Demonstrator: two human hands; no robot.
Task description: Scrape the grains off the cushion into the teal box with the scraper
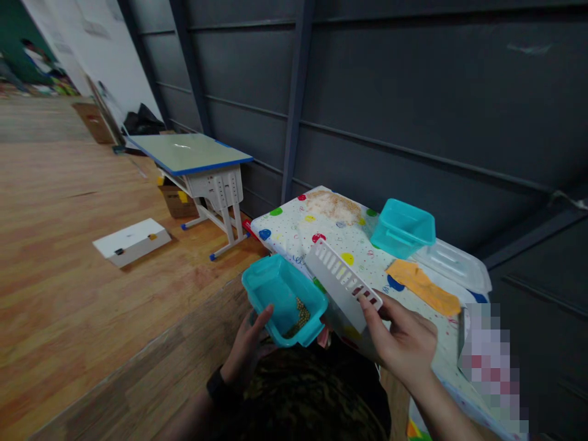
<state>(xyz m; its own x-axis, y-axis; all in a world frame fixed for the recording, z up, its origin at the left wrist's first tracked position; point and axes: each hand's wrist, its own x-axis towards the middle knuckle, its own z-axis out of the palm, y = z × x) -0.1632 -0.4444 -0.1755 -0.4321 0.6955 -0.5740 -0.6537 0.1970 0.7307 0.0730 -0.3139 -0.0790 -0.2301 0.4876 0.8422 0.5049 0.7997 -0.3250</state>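
Note:
With my left hand (252, 334) I grip the near-left rim of a turquoise plastic container (275, 294), thumb inside the wall. It is tilted, and small tan grains or beans (301, 315) have gathered in its right corner. My right hand (404, 337) is closed on the end of a white slotted plastic basket (340, 282), tipped on its side just right of the container, above the table edge. The basket's inside is mostly turned away from me. A pile of pale powder and tan grains (335, 207) lies at the table's far end.
On the dotted tablecloth (294, 229) stand another turquoise container (407, 226), a clear lid (452, 264) and an orange cloth (422, 285). A dark panelled wall (413, 110) runs behind. Farther left are a desk (193, 153) and a white box (132, 240) on the floor.

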